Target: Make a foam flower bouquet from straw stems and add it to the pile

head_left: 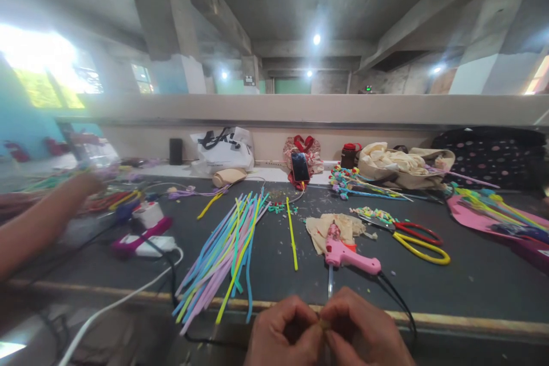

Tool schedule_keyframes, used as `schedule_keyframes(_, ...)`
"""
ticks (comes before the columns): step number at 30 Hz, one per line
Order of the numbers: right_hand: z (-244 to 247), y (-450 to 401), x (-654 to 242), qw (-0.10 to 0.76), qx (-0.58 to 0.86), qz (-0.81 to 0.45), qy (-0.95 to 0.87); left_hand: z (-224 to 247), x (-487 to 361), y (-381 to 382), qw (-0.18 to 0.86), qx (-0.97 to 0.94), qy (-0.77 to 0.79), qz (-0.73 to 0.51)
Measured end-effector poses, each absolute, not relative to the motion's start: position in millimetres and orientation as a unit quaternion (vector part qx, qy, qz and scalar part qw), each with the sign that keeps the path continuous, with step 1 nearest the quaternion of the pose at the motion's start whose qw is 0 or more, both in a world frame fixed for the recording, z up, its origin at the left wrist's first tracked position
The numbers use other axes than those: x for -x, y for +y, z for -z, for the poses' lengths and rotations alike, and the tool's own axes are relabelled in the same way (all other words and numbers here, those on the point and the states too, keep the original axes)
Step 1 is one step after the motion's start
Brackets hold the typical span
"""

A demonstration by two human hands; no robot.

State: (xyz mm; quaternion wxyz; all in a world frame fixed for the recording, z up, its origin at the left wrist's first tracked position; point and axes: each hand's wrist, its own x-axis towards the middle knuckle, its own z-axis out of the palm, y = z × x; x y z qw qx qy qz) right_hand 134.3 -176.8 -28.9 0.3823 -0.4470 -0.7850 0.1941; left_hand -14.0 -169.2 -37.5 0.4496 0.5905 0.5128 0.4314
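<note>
My left hand (288,331) and my right hand (362,329) meet at the table's front edge, fingertips pinched together. Between them is a small yellowish bit, too small to name. Just beyond lies a pink hot glue gun (349,257), its clear glue stick pointing toward my hands and its nozzle resting on a crumpled beige cloth (317,231). To its left is a single yellow pipe cleaner (291,234). Farther left spreads a bundle of pastel pipe cleaners (223,263), some reaching over the edge. Scissors (420,243) with red and yellow handles lie to the right.
Another person's arm (47,217) reaches in at left, near a power strip (148,245) with cables. Small colourful pieces (375,215) lie by the scissors. A propped phone (300,167), white bag (225,151) and finished-looking stems (364,183) stand or lie along the back.
</note>
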Motion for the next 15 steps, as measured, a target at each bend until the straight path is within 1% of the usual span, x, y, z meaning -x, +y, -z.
schedule_keyframes(5, 24, -172, -131, 0.399, 0.465, -0.300, -0.731, 44, 15, -165, 0.421, -0.616, 0.503, -0.436)
schedule_keyframes(7, 24, -170, -132, 0.402, 0.463, -0.293, -0.734, 42, 15, -165, 0.420, -0.619, 0.501, -0.435)
schedule_keyframes(9, 27, -169, -133, 0.407, 0.440, -0.241, -0.763, 38, 16, -166, 0.424, -0.625, 0.499, -0.426)
schedule_keyframes(12, 36, -171, -132, 0.429, 0.373, -0.120, -0.814, 34, 16, -168, 0.419, -0.636, 0.504, -0.408)
schedule_keyframes(15, 49, -176, -126, 0.451, 0.372, -0.002, -0.812, 34, 14, -170, 0.362, -0.652, 0.528, -0.407)
